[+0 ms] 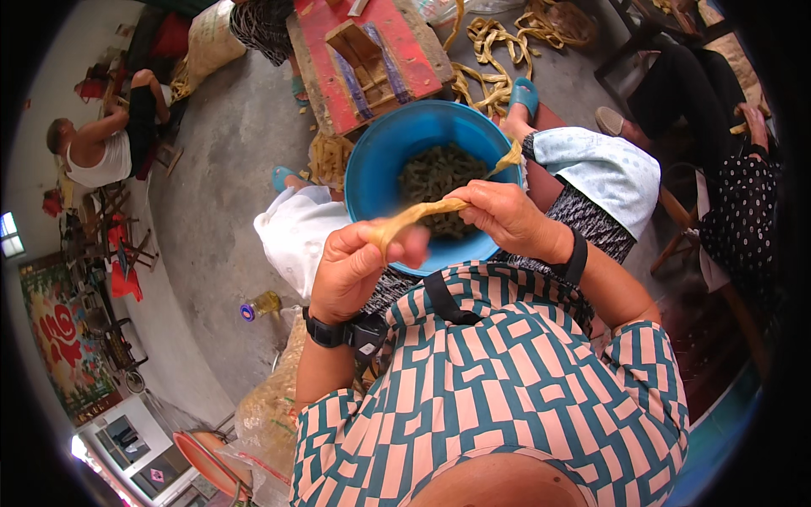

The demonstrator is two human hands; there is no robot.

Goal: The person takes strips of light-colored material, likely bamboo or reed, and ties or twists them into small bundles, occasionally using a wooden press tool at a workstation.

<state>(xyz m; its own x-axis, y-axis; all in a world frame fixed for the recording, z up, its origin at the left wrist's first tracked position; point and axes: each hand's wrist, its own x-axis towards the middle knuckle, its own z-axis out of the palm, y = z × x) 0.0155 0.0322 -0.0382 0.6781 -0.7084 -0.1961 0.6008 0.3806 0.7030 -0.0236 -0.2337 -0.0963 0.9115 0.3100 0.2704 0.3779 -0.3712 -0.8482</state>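
Observation:
My left hand (351, 269) and my right hand (504, 218) hold a yellowish, crinkled flat strip (429, 208) stretched between them. The left fingers are closed round one part of it and slightly blurred. The right fingers pinch it farther along, and a loose end (509, 158) shows beyond that hand. Below both hands, a round blue tub (368, 152) stands between my knees. Inside lies a heap of dark greenish pieces (443, 176), partly hidden by my hands.
Beyond the tub is a red wooden bench (319, 52) with a wooden block fixture (356, 44). More yellowish strips (490, 42) trail on the floor at the back right. A jar (262, 306) lies at left. One person (101, 148) sits far left, another (735, 203) at right.

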